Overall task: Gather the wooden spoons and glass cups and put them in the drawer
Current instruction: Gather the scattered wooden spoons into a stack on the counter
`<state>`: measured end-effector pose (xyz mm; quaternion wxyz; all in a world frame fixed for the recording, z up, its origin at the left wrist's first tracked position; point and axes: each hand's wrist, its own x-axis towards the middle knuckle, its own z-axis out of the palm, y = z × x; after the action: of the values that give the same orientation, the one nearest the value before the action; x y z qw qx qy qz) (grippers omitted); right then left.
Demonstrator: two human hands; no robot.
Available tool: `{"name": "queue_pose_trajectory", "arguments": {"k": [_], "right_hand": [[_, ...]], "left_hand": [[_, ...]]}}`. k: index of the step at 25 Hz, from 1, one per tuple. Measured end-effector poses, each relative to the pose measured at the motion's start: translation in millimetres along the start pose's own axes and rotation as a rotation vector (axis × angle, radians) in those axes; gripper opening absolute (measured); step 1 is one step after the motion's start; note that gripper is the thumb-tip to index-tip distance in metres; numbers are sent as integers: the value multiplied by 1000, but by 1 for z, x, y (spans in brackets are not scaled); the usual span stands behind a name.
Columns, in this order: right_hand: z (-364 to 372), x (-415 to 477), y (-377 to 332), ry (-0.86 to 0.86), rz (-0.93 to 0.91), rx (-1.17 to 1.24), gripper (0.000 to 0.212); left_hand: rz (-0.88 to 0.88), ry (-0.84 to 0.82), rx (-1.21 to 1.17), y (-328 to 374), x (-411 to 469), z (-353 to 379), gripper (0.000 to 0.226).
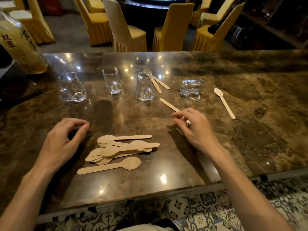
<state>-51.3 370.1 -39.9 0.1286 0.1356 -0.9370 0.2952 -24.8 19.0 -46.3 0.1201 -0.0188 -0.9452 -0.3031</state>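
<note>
Right hand (195, 129) hovers unclosed over the loose spoon (168, 105) mid-worktop, left hand (61, 140) idle and empty beside the pile (123, 147) near the front edge; advise pinching the bowl end, then stacking.

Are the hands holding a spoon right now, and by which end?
The left hand holds nothing. The right hand lies over the near end of one wooden spoon; whether it grips it cannot be told.

The right hand (195, 129) covers the near end of a wooden spoon (169, 105); whether it grips is unclear. The left edge cuts off the labelled bottle (20, 45). The spoon pile (120, 150) hides its lower spoons.
</note>
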Motion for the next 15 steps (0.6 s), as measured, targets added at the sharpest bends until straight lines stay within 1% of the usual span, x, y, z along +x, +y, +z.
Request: {"name": "queue_pose_trajectory", "arguments": {"k": [2, 4, 6, 7, 9, 11, 12, 15], "right_hand": [[-22, 7, 38, 152, 206, -56, 15], [-39, 12, 76, 285, 428, -131, 17], [-51, 15, 107, 348, 603, -210, 25], [-54, 16, 119, 343, 663, -245, 30], [-58, 17, 135, 299, 720, -280, 38], [-58, 20, 142, 260, 718, -279, 43], [-56, 22, 144, 250, 707, -279, 44], [-52, 27, 145, 246, 691, -312, 42]], "left_hand": [[129, -50, -13, 33, 15, 4, 18], [264, -133, -39, 69, 32, 16, 21], [401, -217, -35, 102, 49, 34, 26], [463, -260, -7, 116, 57, 48, 27], [555, -336, 78, 141, 72, 81, 29], [611, -392, 179, 159, 81, 115, 31], [618, -397, 217, 164, 84, 130, 33], [615, -341, 275, 170, 92, 157, 35]]}}
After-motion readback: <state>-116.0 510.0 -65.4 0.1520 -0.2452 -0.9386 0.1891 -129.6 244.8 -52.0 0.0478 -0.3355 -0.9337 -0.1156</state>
